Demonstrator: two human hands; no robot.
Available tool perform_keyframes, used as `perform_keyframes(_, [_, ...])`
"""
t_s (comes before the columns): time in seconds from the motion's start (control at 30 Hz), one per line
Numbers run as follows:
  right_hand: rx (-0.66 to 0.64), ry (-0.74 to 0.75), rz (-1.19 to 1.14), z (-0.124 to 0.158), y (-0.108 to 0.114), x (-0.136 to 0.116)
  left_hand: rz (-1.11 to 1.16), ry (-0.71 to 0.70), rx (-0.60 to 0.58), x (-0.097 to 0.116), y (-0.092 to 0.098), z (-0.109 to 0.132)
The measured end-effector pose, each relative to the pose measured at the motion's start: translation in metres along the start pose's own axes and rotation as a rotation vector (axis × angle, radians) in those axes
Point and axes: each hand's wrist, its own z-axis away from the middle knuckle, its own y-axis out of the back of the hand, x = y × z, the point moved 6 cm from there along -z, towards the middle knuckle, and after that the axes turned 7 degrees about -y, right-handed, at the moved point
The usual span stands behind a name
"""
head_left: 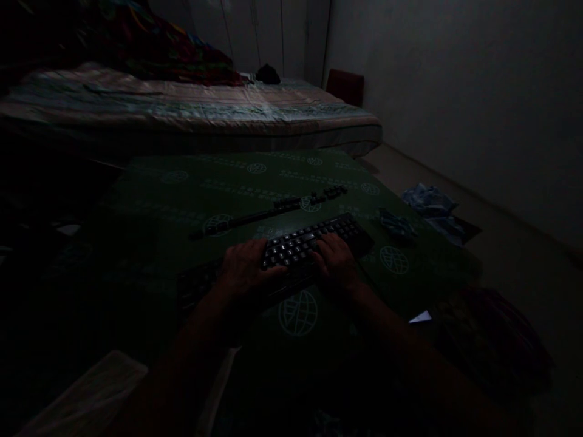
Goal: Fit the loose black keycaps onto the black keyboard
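A black computer keyboard lies at a slant on a green board printed with white globes. My left hand is on its left-middle part, fingers curled and thumb stretched across the keys. On the right-middle part, my right hand has its fingers bent down onto the keys, thumb close to them. Both hands touch the keyboard; shadow hides most fingertips. Behind it lie a long thin black strip and several small black pieces.
A dark crumpled cloth rests at the board's right side, with pale bluish cloth beyond. Across the back stands a bed with a patterned cover. A wall rises on the right. The room is very dark.
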Motion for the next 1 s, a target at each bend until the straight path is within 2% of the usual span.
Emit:
perform_keyframes(0.7, [0.135,0.114,-0.043,0.014,0.003,-0.003,0.092,-0.012,0.081,-0.002,-0.004,0.019])
perform_keyframes(1.0, [0.132,0.131,-0.055,0.017,0.002,-0.004,0.115,-0.014,0.074,-0.002,-0.003,0.021])
